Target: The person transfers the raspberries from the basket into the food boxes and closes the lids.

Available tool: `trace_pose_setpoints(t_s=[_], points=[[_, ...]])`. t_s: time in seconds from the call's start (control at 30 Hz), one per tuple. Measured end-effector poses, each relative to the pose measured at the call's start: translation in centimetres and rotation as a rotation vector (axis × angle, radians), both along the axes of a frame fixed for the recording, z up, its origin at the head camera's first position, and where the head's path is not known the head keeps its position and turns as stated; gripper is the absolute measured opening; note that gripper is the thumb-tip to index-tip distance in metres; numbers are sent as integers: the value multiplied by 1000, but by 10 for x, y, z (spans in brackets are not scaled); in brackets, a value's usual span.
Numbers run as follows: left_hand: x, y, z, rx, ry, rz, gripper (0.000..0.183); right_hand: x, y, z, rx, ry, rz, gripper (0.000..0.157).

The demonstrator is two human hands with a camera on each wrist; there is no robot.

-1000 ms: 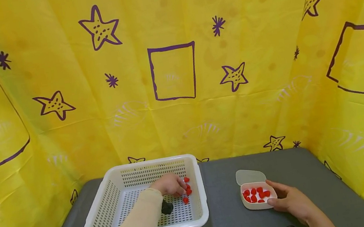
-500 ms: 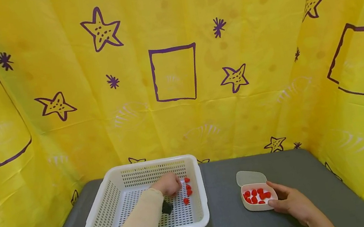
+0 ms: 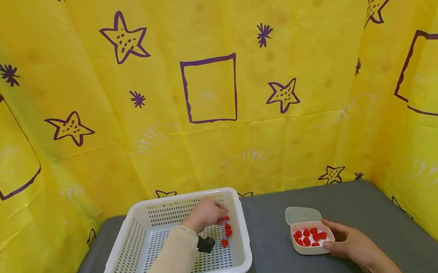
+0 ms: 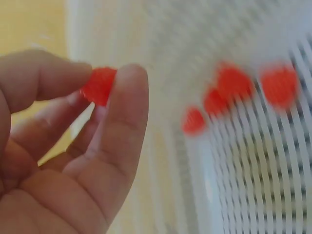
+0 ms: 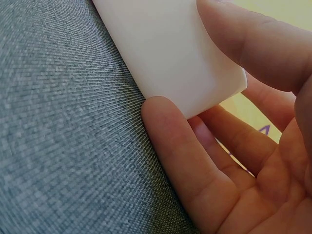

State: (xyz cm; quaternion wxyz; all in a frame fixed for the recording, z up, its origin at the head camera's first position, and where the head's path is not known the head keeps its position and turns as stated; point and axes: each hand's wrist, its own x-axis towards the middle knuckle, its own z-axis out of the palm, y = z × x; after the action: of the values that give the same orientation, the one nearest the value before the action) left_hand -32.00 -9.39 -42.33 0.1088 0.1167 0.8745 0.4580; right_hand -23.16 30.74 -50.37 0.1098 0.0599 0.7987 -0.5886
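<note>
My left hand (image 3: 207,213) is inside the white plastic basket (image 3: 241,246), near its far right corner. Between thumb and fingertip it pinches a bumpy red raspberry (image 4: 99,87), seen in the left wrist view. Several more raspberries (image 4: 280,87) lie on the slotted basket floor along the right side, blurred in that view. My right hand (image 3: 354,243) holds the right end of a small pale box (image 3: 310,251), thumb at the front and fingers behind. Red raspberries (image 3: 305,233) lie in the box. Its translucent lid (image 3: 302,214) is flipped back.
The basket and box stand apart on a dark grey cloth-covered table (image 3: 269,242). A yellow patterned curtain (image 3: 222,155) encloses the back and both sides. Black wrist straps (image 3: 206,244) show by the hands.
My left hand first drew back from the raspberries with curled fingers, then reached to the far right of the basket. My right hand stays on the box. The head view shifts slightly.
</note>
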Motion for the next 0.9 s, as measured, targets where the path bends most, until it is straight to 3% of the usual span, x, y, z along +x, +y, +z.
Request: trace_pose_setpoints(t_s=[0.1, 0.17, 0.23, 0.4, 0.47, 0.6, 0.77, 0.9], points=[[5, 13, 6, 189, -55, 43, 12, 0, 0, 0, 1, 2, -7, 82], [8, 22, 10, 256, -70, 73, 10, 0, 1, 0, 1, 3, -5, 82], [11, 30, 12, 288, -74, 105, 10, 0, 1, 0, -2, 3, 3, 82], [20, 43, 20, 232, 4, 183, 13, 0, 2, 0, -13, 9, 28, 82], [23, 46, 23, 258, 23, 201, 13, 0, 2, 0, -14, 12, 30, 82], [29, 60, 27, 421, 8, 209, 14, 0, 1, -1, -17, 7, 14, 81], [41, 90, 26, 616, -25, 204, 16, -1, 1, -2, -23, 8, 6, 81], [51, 118, 22, 667, -59, 223, 15, 0, 2, -2, -27, 11, 25, 81]])
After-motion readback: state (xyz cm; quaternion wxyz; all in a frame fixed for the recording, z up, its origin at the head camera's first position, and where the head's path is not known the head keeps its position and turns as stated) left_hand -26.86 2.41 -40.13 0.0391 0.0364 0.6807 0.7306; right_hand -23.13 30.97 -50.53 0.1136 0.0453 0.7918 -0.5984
